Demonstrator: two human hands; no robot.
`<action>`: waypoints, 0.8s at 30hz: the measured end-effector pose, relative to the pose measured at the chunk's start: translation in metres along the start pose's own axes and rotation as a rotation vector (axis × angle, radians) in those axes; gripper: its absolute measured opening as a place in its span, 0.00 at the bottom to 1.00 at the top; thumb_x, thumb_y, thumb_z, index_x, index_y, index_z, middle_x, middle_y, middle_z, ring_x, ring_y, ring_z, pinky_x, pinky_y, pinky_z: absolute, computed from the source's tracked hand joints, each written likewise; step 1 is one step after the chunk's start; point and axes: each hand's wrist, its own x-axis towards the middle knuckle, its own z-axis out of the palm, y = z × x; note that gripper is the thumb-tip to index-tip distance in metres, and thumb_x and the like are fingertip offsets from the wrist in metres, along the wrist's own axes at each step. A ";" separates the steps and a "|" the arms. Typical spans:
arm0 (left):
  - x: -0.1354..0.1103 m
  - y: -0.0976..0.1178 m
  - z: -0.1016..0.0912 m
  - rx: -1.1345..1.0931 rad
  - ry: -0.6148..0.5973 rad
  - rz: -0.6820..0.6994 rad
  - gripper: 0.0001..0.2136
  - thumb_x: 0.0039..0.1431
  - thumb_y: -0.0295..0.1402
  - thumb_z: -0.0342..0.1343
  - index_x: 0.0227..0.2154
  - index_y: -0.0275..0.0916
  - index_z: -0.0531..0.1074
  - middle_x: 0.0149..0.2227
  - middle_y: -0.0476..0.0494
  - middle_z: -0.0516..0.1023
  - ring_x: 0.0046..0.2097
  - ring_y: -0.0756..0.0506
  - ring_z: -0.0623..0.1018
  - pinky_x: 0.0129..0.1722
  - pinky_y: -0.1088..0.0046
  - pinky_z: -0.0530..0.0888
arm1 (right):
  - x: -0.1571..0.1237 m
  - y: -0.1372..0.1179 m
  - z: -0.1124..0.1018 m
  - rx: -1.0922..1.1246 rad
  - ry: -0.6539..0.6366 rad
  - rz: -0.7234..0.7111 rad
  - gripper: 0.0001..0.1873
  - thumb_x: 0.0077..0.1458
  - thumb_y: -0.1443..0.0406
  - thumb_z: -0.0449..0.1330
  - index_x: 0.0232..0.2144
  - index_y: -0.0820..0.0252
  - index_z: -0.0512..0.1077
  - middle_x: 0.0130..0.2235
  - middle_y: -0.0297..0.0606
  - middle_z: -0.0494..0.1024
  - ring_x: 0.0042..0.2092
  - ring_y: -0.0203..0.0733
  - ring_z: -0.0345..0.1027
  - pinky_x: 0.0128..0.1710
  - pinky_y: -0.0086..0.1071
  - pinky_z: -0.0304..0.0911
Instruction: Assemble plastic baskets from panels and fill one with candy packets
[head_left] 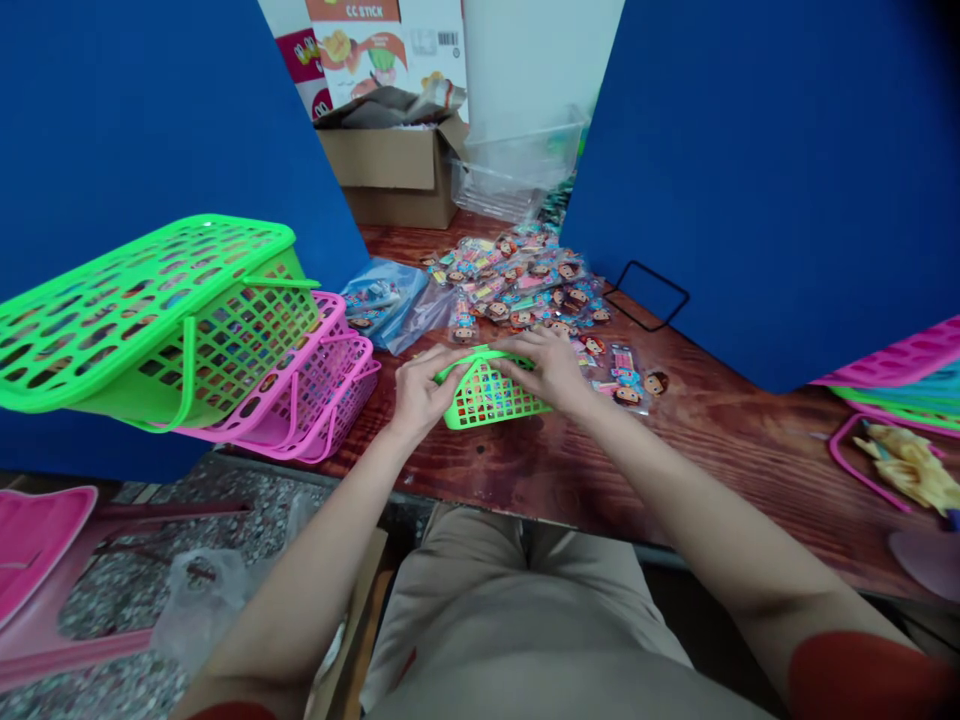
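Green plastic basket [491, 398] sits on the wooden worktop [592, 480] between the hands, left hand [427, 392] and right hand [544, 367] clamped evenly on its rim, cartoon-face packets [517, 285] piled just beyond them.

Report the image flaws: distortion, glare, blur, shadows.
Head view: wide-angle distortion makes the blue panels lean inward and stretches the left forearm; lighting is even, shadows faint; soft glare lies on the table; the small green basket looks sharp, without motion blur.
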 end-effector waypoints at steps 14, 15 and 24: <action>0.000 0.007 0.002 -0.001 0.013 -0.093 0.10 0.58 0.37 0.58 0.38 0.41 0.81 0.34 0.45 0.80 0.35 0.47 0.78 0.36 0.72 0.71 | -0.010 0.048 -0.034 0.442 -0.186 -0.054 0.18 0.59 0.56 0.57 0.48 0.58 0.74 0.48 0.42 0.79 0.46 0.44 0.73 0.45 0.36 0.66; 0.000 0.008 0.003 0.003 0.029 -0.093 0.09 0.58 0.37 0.58 0.37 0.41 0.81 0.33 0.45 0.80 0.34 0.47 0.77 0.35 0.72 0.71 | -0.011 0.048 -0.032 0.425 -0.171 -0.064 0.18 0.60 0.57 0.56 0.48 0.57 0.74 0.48 0.42 0.79 0.46 0.44 0.73 0.45 0.36 0.66; -0.001 0.006 0.010 0.035 0.105 -0.125 0.07 0.56 0.33 0.59 0.34 0.42 0.81 0.32 0.47 0.79 0.34 0.47 0.77 0.36 0.71 0.71 | -0.016 0.041 -0.013 0.365 0.045 -0.056 0.12 0.59 0.63 0.56 0.42 0.54 0.77 0.45 0.41 0.81 0.48 0.44 0.74 0.50 0.40 0.67</action>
